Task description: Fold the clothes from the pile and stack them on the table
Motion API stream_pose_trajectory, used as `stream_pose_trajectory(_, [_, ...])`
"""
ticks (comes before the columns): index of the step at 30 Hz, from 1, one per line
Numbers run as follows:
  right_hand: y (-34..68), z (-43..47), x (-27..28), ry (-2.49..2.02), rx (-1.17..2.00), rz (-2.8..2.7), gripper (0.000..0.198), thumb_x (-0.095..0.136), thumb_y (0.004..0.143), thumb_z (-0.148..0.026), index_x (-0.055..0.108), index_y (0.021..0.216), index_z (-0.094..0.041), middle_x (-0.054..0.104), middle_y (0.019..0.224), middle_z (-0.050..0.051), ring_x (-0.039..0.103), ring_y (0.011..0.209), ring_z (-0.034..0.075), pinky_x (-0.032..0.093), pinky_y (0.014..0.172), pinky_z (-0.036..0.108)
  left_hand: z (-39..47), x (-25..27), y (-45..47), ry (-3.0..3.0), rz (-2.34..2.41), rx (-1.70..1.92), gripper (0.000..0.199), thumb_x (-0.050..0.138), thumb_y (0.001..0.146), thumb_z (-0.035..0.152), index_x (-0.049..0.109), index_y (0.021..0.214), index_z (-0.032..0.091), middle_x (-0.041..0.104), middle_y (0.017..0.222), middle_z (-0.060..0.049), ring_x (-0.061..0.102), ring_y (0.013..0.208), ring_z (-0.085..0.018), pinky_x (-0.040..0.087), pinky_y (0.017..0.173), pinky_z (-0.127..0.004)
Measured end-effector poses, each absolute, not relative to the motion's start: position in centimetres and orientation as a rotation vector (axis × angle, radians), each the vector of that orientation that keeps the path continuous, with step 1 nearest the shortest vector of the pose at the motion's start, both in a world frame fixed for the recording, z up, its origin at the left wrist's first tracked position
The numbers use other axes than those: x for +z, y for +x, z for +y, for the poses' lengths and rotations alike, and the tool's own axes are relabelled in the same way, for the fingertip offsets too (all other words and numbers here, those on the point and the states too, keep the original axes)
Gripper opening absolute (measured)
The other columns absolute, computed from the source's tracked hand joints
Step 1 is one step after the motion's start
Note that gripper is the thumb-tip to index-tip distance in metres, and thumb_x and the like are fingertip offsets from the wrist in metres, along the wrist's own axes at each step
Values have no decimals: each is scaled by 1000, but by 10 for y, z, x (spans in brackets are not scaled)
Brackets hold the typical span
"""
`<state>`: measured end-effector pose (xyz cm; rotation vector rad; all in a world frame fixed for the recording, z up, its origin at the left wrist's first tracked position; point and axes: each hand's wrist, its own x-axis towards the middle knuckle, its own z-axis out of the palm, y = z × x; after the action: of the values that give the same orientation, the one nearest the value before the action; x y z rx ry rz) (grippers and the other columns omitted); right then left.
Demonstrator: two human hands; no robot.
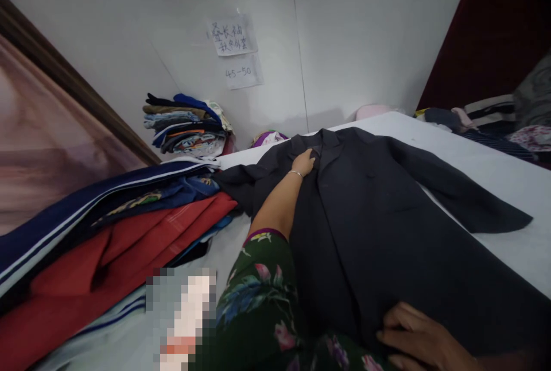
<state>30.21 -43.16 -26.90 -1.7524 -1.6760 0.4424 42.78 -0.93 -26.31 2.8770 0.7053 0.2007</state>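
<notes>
A dark grey suit jacket (379, 210) lies front up across a white-covered table, collar at the far side and one sleeve spread to the right. My left hand (303, 163), with a bracelet at the wrist, reaches to the neck opening; its fingers are closed on the front edge just below the collar. Near the bottom of the view my right hand (424, 336) has its fingers curled together at the lower front of the jacket. The cloth between those fingers is mostly hidden.
Left of the jacket is a heap of clothes with a red garment (163, 233) and navy striped garment (107, 196). A folded stack (189, 127) stands by the wall below handwritten papers (235, 43). More clothes (491, 118) lie far right. A patch at lower left is pixelated.
</notes>
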Motion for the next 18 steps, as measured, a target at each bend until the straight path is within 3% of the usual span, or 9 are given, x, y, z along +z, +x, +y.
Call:
stream_pose_trajectory(6, [304, -442, -278, -1797, 511, -1715, 27, 50, 93, -29, 66, 116, -29, 63, 93, 6, 60, 87, 19, 51, 72, 31, -33, -251, 323, 2830, 653, 218, 40, 47, 96, 28, 52, 133, 15, 56, 135, -8, 51, 123, -19, 36, 105, -26])
stream_pose_trajectory(13, [310, -444, -291, -1683, 540, -1582, 24, 48, 95, -33, 69, 93, -22, 63, 88, 5, 59, 85, 17, 48, 75, 30, -107, -261, 163, 2801, 618, 323, 30, 53, 92, 26, 62, 118, 15, 64, 123, -7, 56, 115, -19, 40, 103, -31])
stream_pose_trajectory(18, [313, -441, -289, -1644, 518, -1417, 29, 49, 94, -39, 69, 83, -21, 64, 87, 6, 59, 82, 17, 48, 75, 30, -176, -262, 98, 2700, 435, 451, 30, 54, 92, 36, 64, 115, 19, 65, 122, -7, 57, 115, -19, 43, 101, -36])
